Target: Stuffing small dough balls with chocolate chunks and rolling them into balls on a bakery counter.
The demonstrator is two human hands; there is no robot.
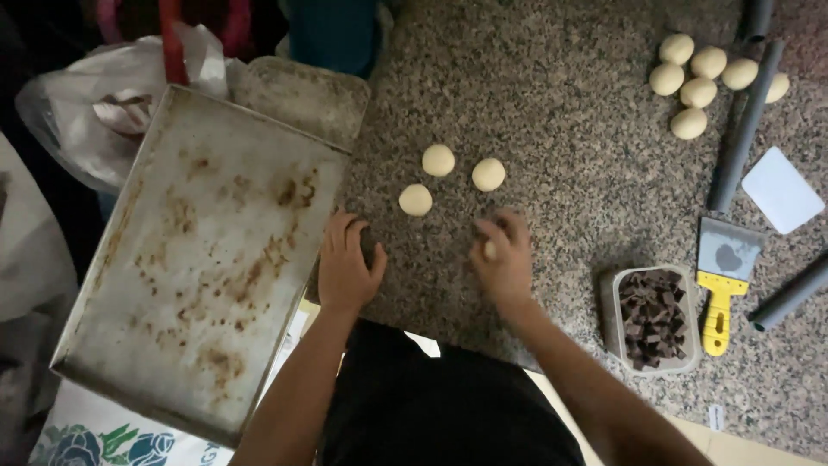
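Presently a small pale dough ball [490,250] is pinched in the curled right hand [504,259] fingers; the left hand [345,267] is pressed flat, fingers spread, on the speckled granite table [561,129], three round dough balls [438,160] just beyond.

tray [207,259] left | three dough balls [438,160] centre | chocolate tub [653,319] right, scraper [723,280] beside

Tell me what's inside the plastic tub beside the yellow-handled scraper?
The plastic tub holds dark brown chocolate chunks, piled almost to the rim. The pile covers the tub's bottom, so anything beneath the chunks cannot be seen. The yellow-handled scraper lies just beside it.
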